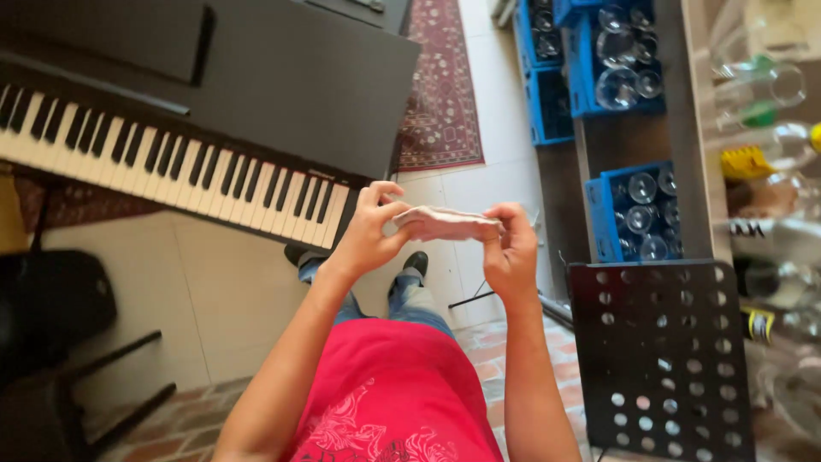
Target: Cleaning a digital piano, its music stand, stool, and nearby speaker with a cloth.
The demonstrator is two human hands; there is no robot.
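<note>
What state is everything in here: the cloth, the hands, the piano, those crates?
Cloth: folded, held up between both hands.
Left hand: pinching the cloth's left end.
Right hand: gripping its right end.
Piano: keys uncovered, nobody playing.
Blue crates: filled with glasses.
Music stand: tray bare.

Small crumpled pale cloth point(446, 224), held level above the floor
</note>
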